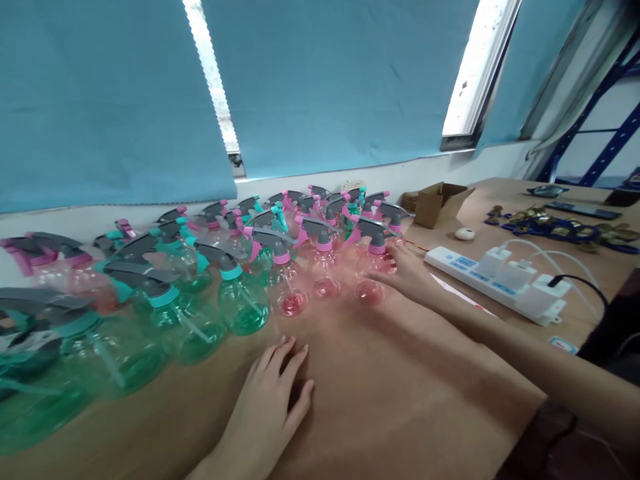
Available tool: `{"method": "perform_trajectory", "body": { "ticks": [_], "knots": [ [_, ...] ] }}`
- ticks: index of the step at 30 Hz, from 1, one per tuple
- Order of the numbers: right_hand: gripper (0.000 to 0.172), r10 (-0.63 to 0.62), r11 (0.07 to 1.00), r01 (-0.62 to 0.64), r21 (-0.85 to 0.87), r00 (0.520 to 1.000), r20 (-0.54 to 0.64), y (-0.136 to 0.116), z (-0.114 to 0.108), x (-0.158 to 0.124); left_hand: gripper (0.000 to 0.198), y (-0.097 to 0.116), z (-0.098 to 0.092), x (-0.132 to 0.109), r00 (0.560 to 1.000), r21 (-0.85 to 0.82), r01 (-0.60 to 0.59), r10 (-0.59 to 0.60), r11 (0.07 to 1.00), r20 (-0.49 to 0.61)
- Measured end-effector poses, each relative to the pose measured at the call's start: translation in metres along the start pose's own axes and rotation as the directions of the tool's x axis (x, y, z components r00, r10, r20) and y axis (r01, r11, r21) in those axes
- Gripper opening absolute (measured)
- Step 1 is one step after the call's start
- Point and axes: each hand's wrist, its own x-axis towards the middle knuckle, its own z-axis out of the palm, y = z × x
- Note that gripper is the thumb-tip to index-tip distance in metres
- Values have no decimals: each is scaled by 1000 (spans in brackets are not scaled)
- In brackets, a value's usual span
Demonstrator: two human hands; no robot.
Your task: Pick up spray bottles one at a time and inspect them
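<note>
My right hand (pixel 407 270) reaches across the table with its fingers around the lower body of a pink spray bottle (pixel 369 292). That bottle is upright, with a grey trigger head and a pink collar. Beside it to the left stand two more pink bottles, one in the middle (pixel 326 283) and one farther left (pixel 287 293). My left hand (pixel 273 393) rests palm down on the brown tabletop (pixel 380 400), fingers spread, holding nothing. Nearest to it is a green spray bottle (pixel 244 307) with a turquoise collar. Clear straws and a little coloured liquid show inside the bottles.
Many more green and pink spray bottles crowd the left and back. On the right lie a white power strip (pixel 493 283) with chargers and cables, an open cardboard box (pixel 440 205), a small white case (pixel 465 234) and brass-coloured metal parts (pixel 555 223). Blue blinds (pixel 340 80) hang behind.
</note>
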Motion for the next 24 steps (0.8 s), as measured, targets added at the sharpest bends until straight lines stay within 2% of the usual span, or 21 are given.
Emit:
{"method": "perform_trajectory", "body": {
  "ticks": [8,16,24],
  "knots": [
    [47,50,998,-50,-33,999,-2,-9,9,20,36,-5,2,0,997,39,-50,52,998,-56],
    [46,58,998,-58,-14,997,41,-13,11,31,38,-8,4,-2,996,63,-66,70,996,-52],
    [53,71,997,-70,-10,996,62,-12,15,35,38,-9,5,-1,996,59,-55,59,997,-71]
  ]
}}
